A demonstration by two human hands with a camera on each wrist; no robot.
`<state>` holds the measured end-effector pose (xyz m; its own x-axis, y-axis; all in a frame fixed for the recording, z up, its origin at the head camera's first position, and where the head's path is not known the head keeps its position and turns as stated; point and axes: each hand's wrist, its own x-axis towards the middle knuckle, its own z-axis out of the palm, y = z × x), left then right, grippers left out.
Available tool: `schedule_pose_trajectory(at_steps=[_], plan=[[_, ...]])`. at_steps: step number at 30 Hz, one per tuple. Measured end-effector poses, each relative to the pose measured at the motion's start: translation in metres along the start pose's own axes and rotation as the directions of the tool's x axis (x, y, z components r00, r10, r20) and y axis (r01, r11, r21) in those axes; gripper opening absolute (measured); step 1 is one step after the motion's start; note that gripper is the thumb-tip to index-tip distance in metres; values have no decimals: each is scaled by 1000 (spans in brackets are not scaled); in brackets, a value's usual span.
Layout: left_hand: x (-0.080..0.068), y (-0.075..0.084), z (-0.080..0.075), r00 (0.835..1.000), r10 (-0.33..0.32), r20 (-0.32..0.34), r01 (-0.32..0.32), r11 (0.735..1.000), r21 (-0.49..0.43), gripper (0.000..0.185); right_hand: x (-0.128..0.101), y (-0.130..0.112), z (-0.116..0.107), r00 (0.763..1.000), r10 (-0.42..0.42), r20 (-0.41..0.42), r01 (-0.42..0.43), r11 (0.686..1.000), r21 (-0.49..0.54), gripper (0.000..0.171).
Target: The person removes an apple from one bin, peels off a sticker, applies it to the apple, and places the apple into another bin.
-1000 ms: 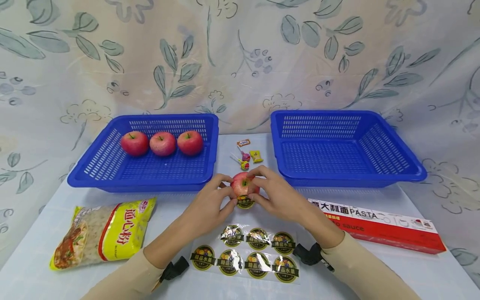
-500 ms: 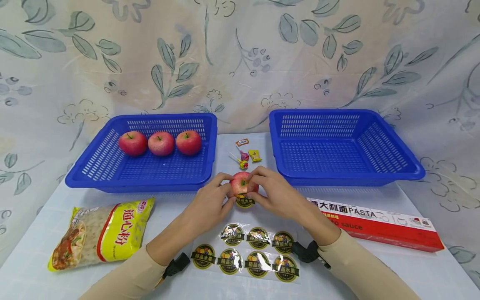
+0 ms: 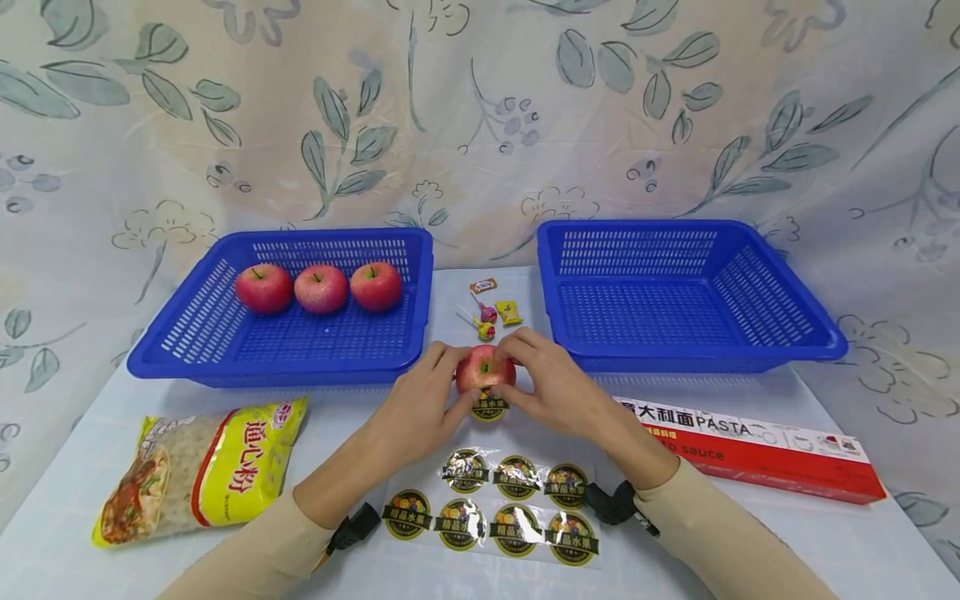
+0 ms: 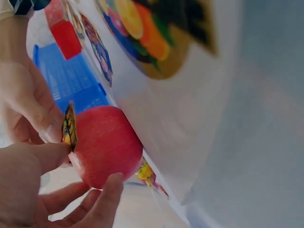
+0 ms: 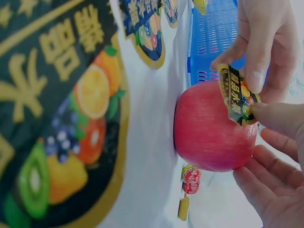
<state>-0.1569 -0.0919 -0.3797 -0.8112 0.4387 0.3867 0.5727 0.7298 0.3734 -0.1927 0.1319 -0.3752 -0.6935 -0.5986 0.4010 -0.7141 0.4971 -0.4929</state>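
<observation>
Both hands hold a red apple (image 3: 480, 367) between them, low over the table in the middle. A round black-and-gold fruit sticker (image 5: 236, 95) lies against the apple's near upper side, with its edges standing away from the skin. My left hand (image 3: 423, 396) has its fingers around the apple's left side, the thumb close by the sticker. From the right, my right hand (image 3: 551, 383) grips the apple, its thumb (image 5: 270, 114) on the sticker's edge and its fingers along the far side. In the left wrist view the sticker (image 4: 70, 127) appears nearly edge-on between the two thumbs.
A sheet of round stickers (image 3: 491, 508) lies in front. Behind stand a blue basket (image 3: 277, 367) with three apples (image 3: 321, 289) and another blue basket (image 3: 697, 358). Wrapped candies and lollipops (image 3: 487, 315) lie between them. A pasta bag (image 3: 206, 471) is left, a pasta box (image 3: 757, 454) right.
My left fingers have shifted outward along the apple, so more of its left side shows. The sticker sits slightly differently under the thumbs. My right hand stays nearly in place.
</observation>
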Motion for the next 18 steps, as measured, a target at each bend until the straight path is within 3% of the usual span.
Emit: schedule_pose_trajectory(at_steps=[5,12,18], plan=[[1,-2,1,1000,-7,8,7,1000,-12,38,-2,5,2,1000,27,12,-28,996,79,34],[6,-5,2,1000,21,17,-20,999,-39,35,-4,12,-1,997,5,78,-10,997,74,43],[9,-7,1,999,9,38,-7,999,-47,37,-3,14,-3,993,-15,119,8,999,54,50]])
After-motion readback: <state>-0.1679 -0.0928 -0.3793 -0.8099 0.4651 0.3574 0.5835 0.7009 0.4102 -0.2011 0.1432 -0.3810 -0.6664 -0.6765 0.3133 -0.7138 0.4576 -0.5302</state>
